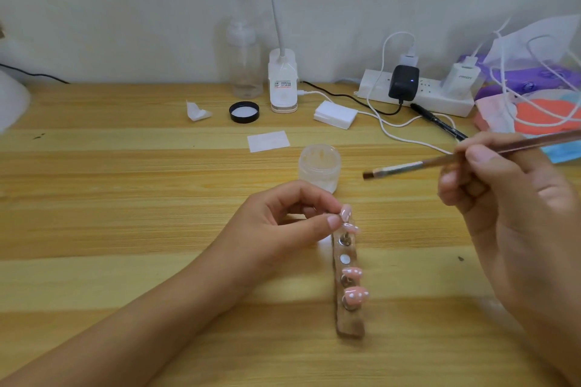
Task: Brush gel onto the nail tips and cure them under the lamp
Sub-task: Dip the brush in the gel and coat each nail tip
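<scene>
We see a pale wooden table (125, 229) with striped grain filling most of the view. On it, from the biggest things down:

- **Left hand:** Our left hand (283, 223) reaches in from the lower left with its fingers curled. The thumb and forefinger pinch the farthest nail tip (345, 212).
- **Right hand:** Our right hand (509, 198) comes in from the right and grips the gel brush (440, 163) like a pen. The brush is in the air with its flat dark bristles pointing left. It is just right of the gel jar and apart from the tips.
- **Back edge of the table:** A white power strip (440, 99) carries chargers. Left of it stand a white clip lamp (283, 82) and a clear empty bottle (244, 66).
- **Nail holder:** The brown nail holder strip (349, 320) lies at the centre, running away from us. It has round metal mounts, some of them bare.
- **Gel jar:** The frosted gel jar (320, 166) stands open just beyond the holder. Its black lid (244, 112) lies upturned near the lamp.
- **Nail tips:** Four nail tips are glossy pink with small white dots. Two are at the holder's far end, and two more (354, 295) sit nearer us.
</scene>
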`<state>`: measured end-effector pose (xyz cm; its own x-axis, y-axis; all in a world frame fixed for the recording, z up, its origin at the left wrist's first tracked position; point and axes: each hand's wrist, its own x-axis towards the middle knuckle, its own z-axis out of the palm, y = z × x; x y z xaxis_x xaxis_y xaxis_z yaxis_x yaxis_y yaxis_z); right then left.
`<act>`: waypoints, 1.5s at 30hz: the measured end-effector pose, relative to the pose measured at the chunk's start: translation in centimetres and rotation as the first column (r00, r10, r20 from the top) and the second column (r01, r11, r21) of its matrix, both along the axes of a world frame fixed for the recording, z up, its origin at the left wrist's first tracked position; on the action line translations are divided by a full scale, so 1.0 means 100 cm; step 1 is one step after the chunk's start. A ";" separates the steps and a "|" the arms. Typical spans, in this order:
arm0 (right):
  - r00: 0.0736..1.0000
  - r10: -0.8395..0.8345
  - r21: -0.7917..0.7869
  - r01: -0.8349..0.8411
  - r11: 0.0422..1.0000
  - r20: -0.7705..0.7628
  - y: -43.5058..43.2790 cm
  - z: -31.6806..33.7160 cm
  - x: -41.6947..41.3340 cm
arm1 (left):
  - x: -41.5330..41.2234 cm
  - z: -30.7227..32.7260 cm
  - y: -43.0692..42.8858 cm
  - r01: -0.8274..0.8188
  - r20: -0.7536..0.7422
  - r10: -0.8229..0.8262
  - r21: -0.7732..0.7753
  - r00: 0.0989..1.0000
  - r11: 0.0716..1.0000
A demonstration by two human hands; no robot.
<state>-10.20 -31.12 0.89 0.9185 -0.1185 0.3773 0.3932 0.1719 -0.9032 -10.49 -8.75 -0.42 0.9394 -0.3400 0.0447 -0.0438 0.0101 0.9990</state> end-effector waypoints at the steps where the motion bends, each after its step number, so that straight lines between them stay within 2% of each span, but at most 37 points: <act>1: 1.000 0.005 0.003 -0.004 1.000 -0.010 0.001 0.000 0.000 | 0.000 0.000 0.001 0.002 0.004 -0.002 0.006 1.000 1.000; 11: 0.995 0.102 -0.118 -0.101 0.988 -0.001 0.009 -0.003 -0.006 | 0.000 0.001 0.001 0.008 0.015 -0.008 0.033 1.000 0.999; 19: 0.998 -0.021 -0.164 0.030 0.986 0.053 0.008 -0.002 -0.007 | -0.001 0.001 0.000 0.013 0.018 -0.014 0.039 1.000 0.999; 23: 0.999 0.004 -0.110 0.001 0.994 0.051 0.007 -0.001 -0.007 | -0.001 0.002 0.001 0.012 0.008 -0.012 0.037 1.000 0.999; 27: 0.997 0.056 -0.149 -0.048 0.988 0.048 0.010 0.000 -0.009 | -0.001 0.002 0.001 0.030 0.012 -0.030 0.014 0.999 0.999; 33: 0.996 -0.045 -0.196 0.060 0.979 0.082 0.008 0.001 -0.009 | -0.001 0.001 0.000 0.036 0.025 -0.036 0.001 0.999 0.999; 37: 0.998 0.006 -0.140 0.003 0.990 0.066 0.007 0.002 -0.010 | -0.002 0.002 0.000 0.045 0.023 -0.045 -0.005 0.999 0.999; 40: 0.997 0.041 -0.173 -0.030 0.984 0.058 0.010 0.003 -0.011 | -0.002 0.002 0.000 0.046 0.018 -0.046 -0.012 0.999 0.999; 45: 0.992 -0.044 -0.243 0.072 0.967 0.119 0.012 0.004 -0.015 | -0.002 0.002 0.001 0.039 0.014 -0.039 -0.002 0.999 0.999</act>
<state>-11.67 -29.89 1.26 0.8629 -0.0612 0.5016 0.4970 -0.0764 -0.8644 -10.72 -8.66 -0.21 0.9246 -0.3765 0.0587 -0.0576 0.0141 0.9982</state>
